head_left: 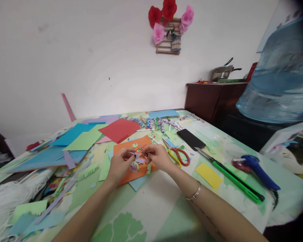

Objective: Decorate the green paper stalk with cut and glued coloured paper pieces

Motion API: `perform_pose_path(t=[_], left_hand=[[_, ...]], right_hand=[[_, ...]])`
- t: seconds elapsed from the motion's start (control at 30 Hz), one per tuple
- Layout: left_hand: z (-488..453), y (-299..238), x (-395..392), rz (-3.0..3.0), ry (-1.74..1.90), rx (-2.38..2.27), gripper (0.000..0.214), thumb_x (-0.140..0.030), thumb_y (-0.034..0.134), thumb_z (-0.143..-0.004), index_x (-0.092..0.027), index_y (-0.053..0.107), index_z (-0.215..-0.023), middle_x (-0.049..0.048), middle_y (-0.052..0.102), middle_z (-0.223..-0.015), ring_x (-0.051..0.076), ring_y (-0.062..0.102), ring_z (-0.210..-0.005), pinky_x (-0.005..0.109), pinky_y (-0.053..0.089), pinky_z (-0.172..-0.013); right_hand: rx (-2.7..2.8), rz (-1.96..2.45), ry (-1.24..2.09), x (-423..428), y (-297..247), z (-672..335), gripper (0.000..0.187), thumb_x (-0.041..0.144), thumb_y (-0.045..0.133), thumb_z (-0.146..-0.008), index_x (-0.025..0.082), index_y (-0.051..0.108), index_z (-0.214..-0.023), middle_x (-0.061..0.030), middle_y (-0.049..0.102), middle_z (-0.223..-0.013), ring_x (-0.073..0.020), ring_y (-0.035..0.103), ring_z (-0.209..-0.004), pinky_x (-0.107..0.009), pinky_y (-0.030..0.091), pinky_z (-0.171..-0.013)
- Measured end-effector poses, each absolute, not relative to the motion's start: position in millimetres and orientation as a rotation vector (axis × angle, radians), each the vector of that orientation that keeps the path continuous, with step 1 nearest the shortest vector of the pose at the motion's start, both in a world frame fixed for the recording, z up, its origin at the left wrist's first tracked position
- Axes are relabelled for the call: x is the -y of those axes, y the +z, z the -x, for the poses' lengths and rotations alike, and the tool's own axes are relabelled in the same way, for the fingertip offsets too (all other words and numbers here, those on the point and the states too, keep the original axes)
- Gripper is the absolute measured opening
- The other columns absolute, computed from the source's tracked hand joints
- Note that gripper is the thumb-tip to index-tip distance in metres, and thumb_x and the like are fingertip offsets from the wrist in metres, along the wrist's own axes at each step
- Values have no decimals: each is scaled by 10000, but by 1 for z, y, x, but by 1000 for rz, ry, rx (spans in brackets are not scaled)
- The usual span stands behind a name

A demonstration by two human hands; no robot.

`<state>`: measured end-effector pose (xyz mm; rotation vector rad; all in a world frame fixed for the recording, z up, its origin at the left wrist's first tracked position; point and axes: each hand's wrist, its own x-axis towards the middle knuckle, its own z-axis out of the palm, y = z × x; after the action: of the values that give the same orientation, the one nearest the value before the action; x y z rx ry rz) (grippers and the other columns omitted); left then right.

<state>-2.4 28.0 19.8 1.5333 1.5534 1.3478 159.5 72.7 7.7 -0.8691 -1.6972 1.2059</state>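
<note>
My left hand [121,164] is closed in a pinch above an orange sheet of paper [123,178], with a small purple paper piece [138,158] at its fingertips. Facing it, my right hand [158,156] is closed too, thumb and fingers pressed together. Whatever it holds is too small to make out. Tiny coloured paper scraps [134,167] lie on the orange sheet under both hands. Just right of my right hand rest scissors [182,156] with red handles, alongside a yellow-handled pair [173,158].
A black phone [191,139], a green utility knife [234,179] with its blade out and a blue glue gun [260,171] lie on the right. Red paper [120,130] and blue and green sheets spread leftward. Curled paper strips [151,123] line the back. A water jug [280,77] stands at right.
</note>
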Motion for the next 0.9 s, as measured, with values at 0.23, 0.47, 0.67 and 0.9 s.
perform_pose_path(t=[0.23,0.47,0.67,0.9], left_hand=[[9,13,-34,-1696,1252,-1724,113,-267,613,-623,-200,684,-681,39,703,-691,214,642,-669,308,482,-655],[0,3,-33,-1630,1153,-1620,139,-290,587,-647,-192,656,-718,42,699,-705,192,633,-576,304,507,-579],[-3,4,-30,-1662,1143,-1616,190,-326,578,-654,-183,652,-755,35,693,-698,179,631,-552,288,513,-549],[7,4,-35,-1787,1178,-1753,283,-340,527,-675,-193,679,-863,23,689,-715,189,652,-686,293,507,-656]], right_hand=[[1820,1152,723,-82,29,-186,392,-26,512,-674,204,694,-933,-46,691,-1025,-213,605,-1036,-348,442,-948],[1605,1855,415,-123,26,-268,192,163,591,-844,106,632,-1022,-161,596,-1139,-282,519,-1137,-462,403,-963],[1540,2008,452,-143,11,-289,277,308,558,-896,148,575,-1122,-89,579,-1142,-196,585,-993,-388,499,-846],[1485,1724,605,-147,20,-292,216,292,560,-896,133,601,-1037,-63,615,-1045,-164,607,-899,-351,522,-777]])
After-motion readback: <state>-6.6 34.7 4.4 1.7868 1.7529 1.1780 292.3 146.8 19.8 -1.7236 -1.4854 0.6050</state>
